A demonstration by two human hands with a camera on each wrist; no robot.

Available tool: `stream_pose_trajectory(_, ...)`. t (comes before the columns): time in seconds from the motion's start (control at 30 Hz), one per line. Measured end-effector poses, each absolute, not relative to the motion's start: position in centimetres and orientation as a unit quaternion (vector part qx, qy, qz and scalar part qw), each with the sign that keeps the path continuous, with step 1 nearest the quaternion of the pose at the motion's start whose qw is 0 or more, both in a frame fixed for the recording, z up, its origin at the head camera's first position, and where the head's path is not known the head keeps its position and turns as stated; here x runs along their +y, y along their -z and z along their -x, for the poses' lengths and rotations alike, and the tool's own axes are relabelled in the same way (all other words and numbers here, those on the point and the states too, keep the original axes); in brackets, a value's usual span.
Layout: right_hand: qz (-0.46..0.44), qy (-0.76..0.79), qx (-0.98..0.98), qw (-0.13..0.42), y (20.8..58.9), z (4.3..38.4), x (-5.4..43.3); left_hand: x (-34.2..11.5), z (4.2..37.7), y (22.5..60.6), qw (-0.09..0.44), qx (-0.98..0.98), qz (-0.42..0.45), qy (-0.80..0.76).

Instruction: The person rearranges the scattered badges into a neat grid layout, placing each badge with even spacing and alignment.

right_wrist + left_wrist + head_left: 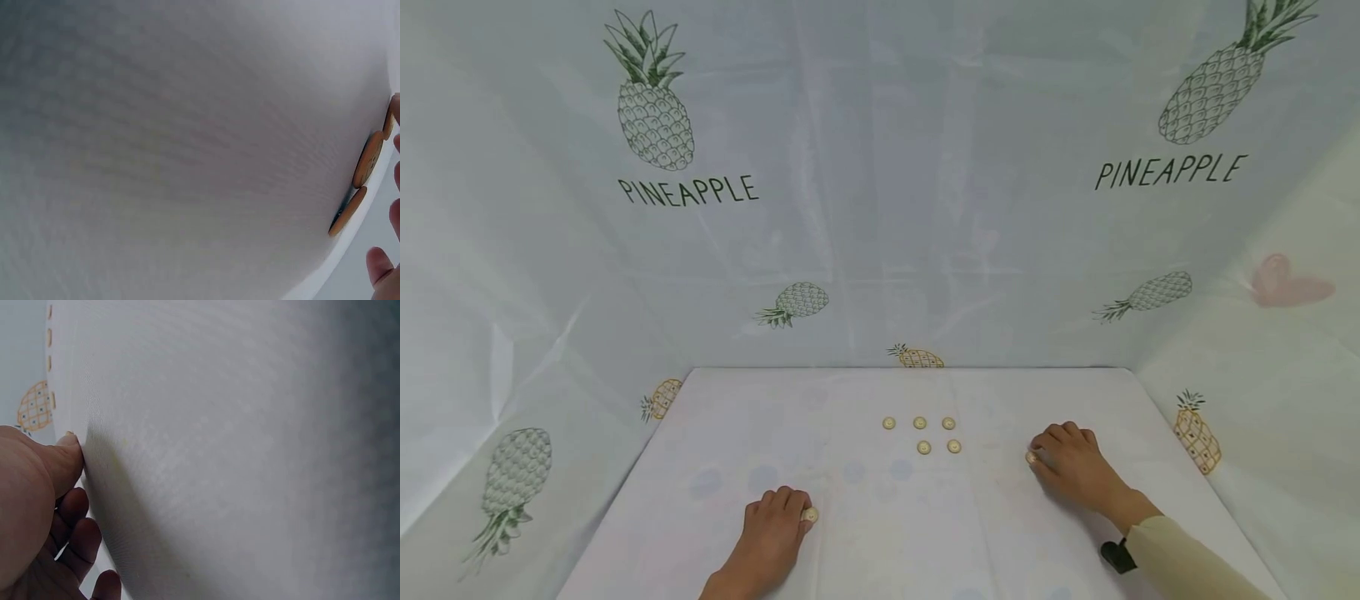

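Observation:
Low at centre-left of the head view, my left hand [772, 533] grips a small pale round wooden disc [809, 515] between thumb and fingers, close over the white tabletop. In the left wrist view its thumb [65, 464] covers most of that disc. On the right side, the fingertips of my right hand [1072, 464] pinch another such disc [1031, 457]. Three discs stand out near that hand in the right wrist view; the middle disc [369, 159] bears dark marks on its face. Between the hands, several matching discs [920, 423] lie in two short rows.
A white cloth covers the table [760, 433]. Behind and beside it hangs a pale curtain [887, 208] printed with pineapples and lettering. A black strap end [1117, 557] hangs at the right sleeve [1180, 558].

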State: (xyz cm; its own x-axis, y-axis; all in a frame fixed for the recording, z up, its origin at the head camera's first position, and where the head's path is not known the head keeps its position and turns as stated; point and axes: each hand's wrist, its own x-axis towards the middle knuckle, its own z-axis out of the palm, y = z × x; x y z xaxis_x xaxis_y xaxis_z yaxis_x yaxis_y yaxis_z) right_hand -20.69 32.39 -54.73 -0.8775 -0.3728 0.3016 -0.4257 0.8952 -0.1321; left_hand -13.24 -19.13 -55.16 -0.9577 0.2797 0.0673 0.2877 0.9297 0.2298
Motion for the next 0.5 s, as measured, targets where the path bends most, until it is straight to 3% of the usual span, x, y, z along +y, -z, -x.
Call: stream_pose_trajectory(0.5, -0.182, -0.124, -0.971, 0.091, 54.63, 21.07, 32.33, -19.3, 13.15, 55.18, 0.019, -0.982, 0.142, 0.121)
